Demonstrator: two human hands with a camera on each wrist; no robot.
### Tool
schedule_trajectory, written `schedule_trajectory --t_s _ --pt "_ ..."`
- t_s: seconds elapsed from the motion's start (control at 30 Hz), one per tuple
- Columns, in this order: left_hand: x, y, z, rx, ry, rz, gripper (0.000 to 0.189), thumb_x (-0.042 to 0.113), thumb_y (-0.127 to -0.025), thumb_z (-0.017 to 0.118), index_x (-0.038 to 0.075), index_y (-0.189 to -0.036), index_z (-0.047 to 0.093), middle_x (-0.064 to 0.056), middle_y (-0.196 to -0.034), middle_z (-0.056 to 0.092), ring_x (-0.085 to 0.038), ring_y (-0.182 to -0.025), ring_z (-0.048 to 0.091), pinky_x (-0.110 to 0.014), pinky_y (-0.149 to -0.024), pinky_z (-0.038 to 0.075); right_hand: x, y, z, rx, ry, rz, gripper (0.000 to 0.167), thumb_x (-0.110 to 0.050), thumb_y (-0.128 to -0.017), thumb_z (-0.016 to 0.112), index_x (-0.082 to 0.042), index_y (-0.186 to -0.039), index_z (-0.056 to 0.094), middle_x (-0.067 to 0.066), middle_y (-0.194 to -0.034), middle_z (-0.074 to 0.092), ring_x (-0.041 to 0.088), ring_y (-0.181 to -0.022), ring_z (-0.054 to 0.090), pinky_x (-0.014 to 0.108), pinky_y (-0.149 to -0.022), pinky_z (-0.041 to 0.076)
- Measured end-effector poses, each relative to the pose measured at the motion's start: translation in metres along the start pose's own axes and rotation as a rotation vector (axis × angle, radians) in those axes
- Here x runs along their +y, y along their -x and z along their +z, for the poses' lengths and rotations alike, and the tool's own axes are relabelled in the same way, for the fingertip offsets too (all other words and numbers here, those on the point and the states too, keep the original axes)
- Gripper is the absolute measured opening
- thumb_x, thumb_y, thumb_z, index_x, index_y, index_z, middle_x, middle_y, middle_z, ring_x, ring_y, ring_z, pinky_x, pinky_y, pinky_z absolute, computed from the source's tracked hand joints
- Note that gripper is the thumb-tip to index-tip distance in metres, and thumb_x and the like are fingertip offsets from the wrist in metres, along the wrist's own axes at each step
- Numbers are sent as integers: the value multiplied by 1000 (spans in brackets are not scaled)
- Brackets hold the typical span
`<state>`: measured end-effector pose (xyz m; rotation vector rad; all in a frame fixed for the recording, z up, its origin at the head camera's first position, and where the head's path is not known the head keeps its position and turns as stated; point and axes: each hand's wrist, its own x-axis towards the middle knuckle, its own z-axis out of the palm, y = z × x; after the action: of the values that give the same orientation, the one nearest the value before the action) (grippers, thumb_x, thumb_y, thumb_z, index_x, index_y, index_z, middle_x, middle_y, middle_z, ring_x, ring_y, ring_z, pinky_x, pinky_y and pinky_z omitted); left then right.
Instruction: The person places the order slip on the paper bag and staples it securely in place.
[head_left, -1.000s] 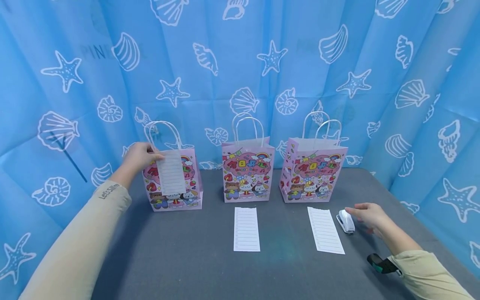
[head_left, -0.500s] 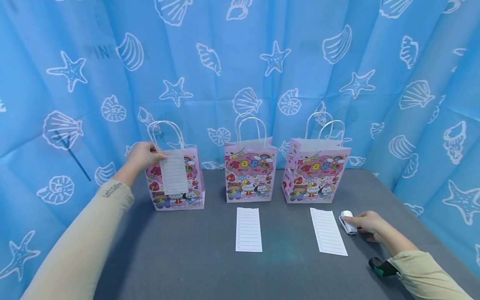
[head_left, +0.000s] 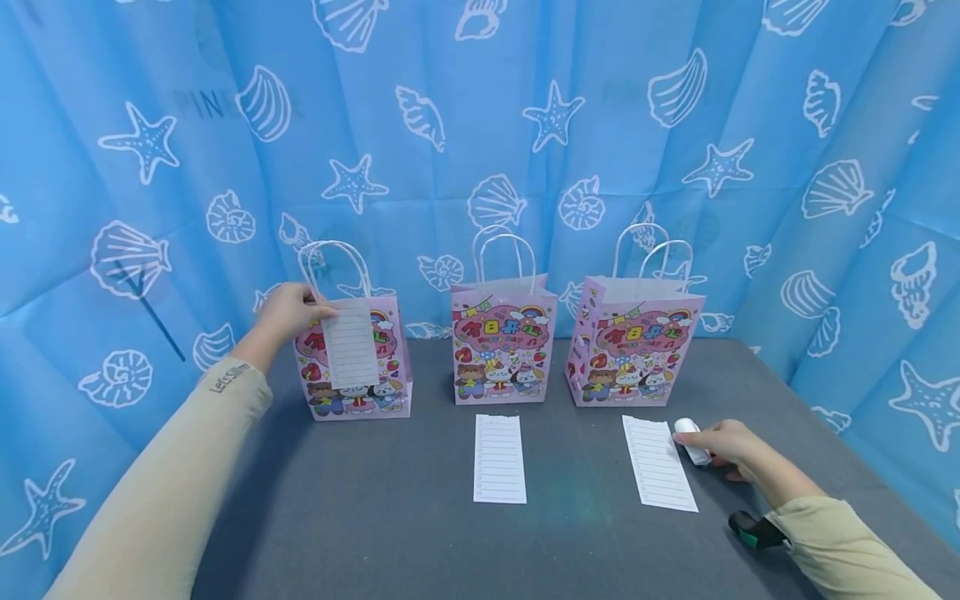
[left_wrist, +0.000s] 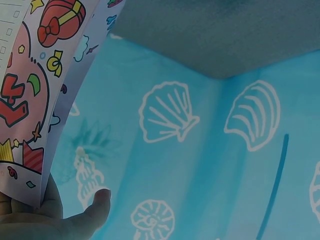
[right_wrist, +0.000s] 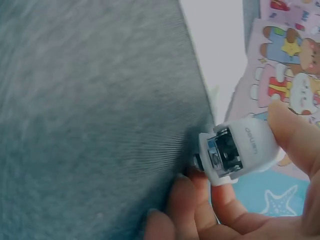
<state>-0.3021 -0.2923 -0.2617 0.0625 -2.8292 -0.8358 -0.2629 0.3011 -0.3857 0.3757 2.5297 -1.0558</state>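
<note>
My left hand [head_left: 288, 315] pinches a lined paper slip [head_left: 352, 343] against the upper front of the left pink gift bag [head_left: 393, 385]. In the left wrist view the fingers [left_wrist: 50, 197] lie behind the bag's top edge, and the thumb [left_wrist: 95, 210] shows in front. At the right, my right hand [head_left: 738, 447] grips a small white stapler [right_wrist: 255, 147] between thumb and fingers, low over the table. The stapler sits right at the edge of the right-hand lined slip [head_left: 660, 467], its opening facing left in the right wrist view.
Two more pink gift bags with white handles stand upright, one in the middle [head_left: 498, 342] and one at the right [head_left: 630, 350]. Another lined slip [head_left: 500, 460] lies before the middle bag. A blue shell-patterned curtain [head_left: 480, 125] hangs behind the grey table [head_left: 375, 517].
My right hand has closed its fingers round the stapler and shifted it slightly left toward the nearby slip. The left hand keeps its hold on the slip and bag; the head view drifted slightly.
</note>
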Motion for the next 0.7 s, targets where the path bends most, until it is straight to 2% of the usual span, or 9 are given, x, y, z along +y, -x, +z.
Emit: schedule_trajectory --t_s 0.13,0.23,0.33,0.47,0.7 --pt "0 0 0 0 6 -2 30 25 -94 67 0 -86 52 -12 -81 53 -23 -73 48 -35 -63 42 -3 4 -1 15 -65 -2 75 -43 -87 69 19 -116 37 29 -105 47 37 -95 55 45 -75 50" --pt "0 0 1 1 9 -6 30 25 -94 66 -1 -86 53 -12 -81 53 -23 -73 48 -35 -64 42 -6 8 -1 13 -122 -12 63 -37 -90 67 15 -112 40 21 -94 54 26 -82 62 38 -68 54" --pt "-1 0 0 1 5 -7 30 25 -95 66 0 -87 53 -12 -82 53 -24 -74 48 -35 -65 41 -10 12 -1 5 -186 -34 55 -31 -92 66 12 -110 39 14 -88 58 18 -72 64 34 -63 55" --pt "-2 -1 0 0 0 -6 30 25 -95 65 0 -86 52 -13 -83 52 -24 -75 47 -36 -65 41 -16 20 -1 2 -218 -100 50 -29 -93 64 11 -111 39 10 -89 63 17 -71 63 32 -61 53" --pt "-3 0 1 2 0 -2 31 25 -95 65 -1 -86 52 -13 -81 52 -24 -74 47 -36 -64 41 -23 29 -2 22 -184 -179 48 -34 -95 62 10 -110 51 3 -88 68 20 -75 58 34 -62 43"
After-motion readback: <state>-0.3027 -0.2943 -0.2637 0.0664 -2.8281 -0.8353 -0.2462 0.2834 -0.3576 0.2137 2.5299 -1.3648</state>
